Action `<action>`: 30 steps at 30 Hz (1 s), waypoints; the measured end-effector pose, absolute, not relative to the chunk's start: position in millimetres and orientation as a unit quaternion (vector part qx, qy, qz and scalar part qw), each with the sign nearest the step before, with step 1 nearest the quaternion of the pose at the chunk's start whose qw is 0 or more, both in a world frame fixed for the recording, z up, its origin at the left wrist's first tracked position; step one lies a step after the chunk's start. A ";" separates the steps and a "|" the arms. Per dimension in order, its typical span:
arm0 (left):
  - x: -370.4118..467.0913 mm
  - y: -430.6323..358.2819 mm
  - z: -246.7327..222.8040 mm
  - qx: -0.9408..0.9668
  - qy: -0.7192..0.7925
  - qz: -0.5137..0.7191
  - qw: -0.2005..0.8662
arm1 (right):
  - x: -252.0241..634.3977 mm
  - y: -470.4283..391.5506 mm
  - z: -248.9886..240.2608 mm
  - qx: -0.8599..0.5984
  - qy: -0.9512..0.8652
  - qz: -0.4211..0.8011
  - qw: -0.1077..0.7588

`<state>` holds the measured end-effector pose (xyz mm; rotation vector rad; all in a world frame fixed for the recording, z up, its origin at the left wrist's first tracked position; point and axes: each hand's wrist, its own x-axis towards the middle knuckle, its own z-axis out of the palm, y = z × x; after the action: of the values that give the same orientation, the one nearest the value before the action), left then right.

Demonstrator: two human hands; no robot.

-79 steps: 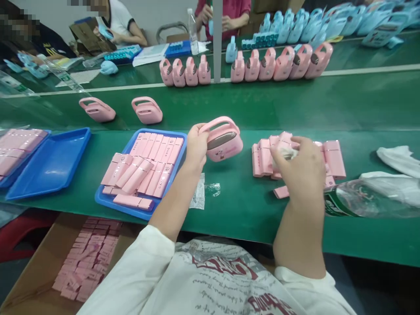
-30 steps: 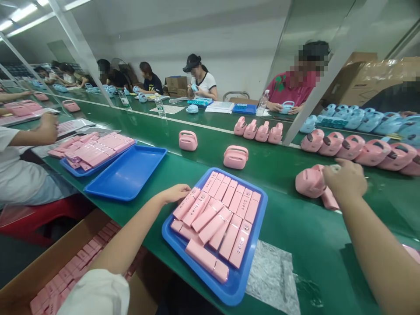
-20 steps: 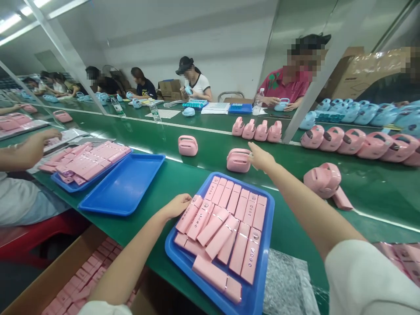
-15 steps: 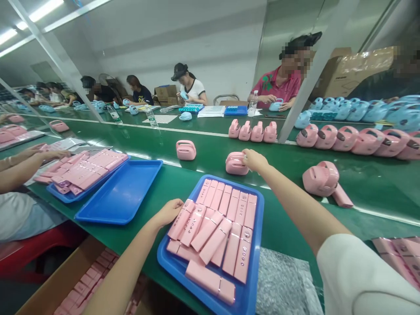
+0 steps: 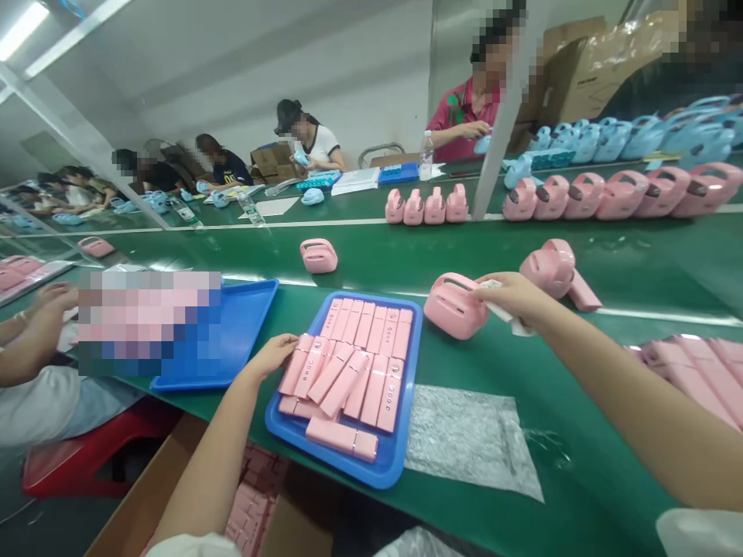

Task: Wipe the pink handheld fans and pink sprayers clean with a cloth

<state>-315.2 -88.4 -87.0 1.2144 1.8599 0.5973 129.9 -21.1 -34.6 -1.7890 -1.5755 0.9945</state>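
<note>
My right hand (image 5: 514,298) is closed on a pink handled case (image 5: 457,306), gripping its right end, with a crumpled white cloth or tissue (image 5: 504,316) under the fingers. The case hangs just right of the blue tray (image 5: 390,464). At the tray's left edge, my left hand (image 5: 275,354) touches the end of a pink bar (image 5: 297,363); whether its fingers grip the bar is unclear. Rows of pink bars fill the tray, with some lying crosswise on top and one (image 5: 341,438) flat near the front.
Clear plastic sheet (image 5: 470,437) lies right of the tray. Another pink case (image 5: 319,256) stands behind it; one more (image 5: 549,268) leans by a loose bar (image 5: 583,291). Pink cases (image 5: 624,193) line the back. A person's hand (image 5: 55,298) is at left beside a blue tray (image 5: 232,333).
My right hand has brought the pink case nearer, off the back strip to the tray's right side. The view has shifted, and a white cloth or tissue now shows under my right fingers.
</note>
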 end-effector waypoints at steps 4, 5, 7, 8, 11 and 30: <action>-306.1 -87.8 -84.6 0.490 0.767 0.228 0.345 | 146.8 -75.2 -37.4 -0.628 -0.520 0.488 0.311; -304.0 -87.9 -83.8 0.490 0.777 0.224 0.325 | 149.2 -85.6 -38.8 -0.623 -0.510 0.504 0.313; -299.6 -88.9 -80.1 0.490 0.797 0.218 0.279 | 152.8 -103.3 -41.7 -0.612 -0.483 0.534 0.328; -296.6 -90.4 -76.5 0.490 0.805 0.219 0.251 | 154.1 -111.0 -43.0 -0.607 -0.470 0.545 0.338; -275.1 -101.5 -60.1 0.500 0.818 0.245 0.145 | 156.1 -129.6 -46.9 -0.587 -0.446 0.567 0.367; -8.6 -166.1 -132.8 0.644 0.497 0.500 0.297 | 218.8 -171.3 -80.6 -0.575 -0.444 0.508 0.463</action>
<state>-8.6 -166.1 -132.8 1.7122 1.3210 1.3300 218.8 -171.3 -80.6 -1.4148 -1.0908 1.2481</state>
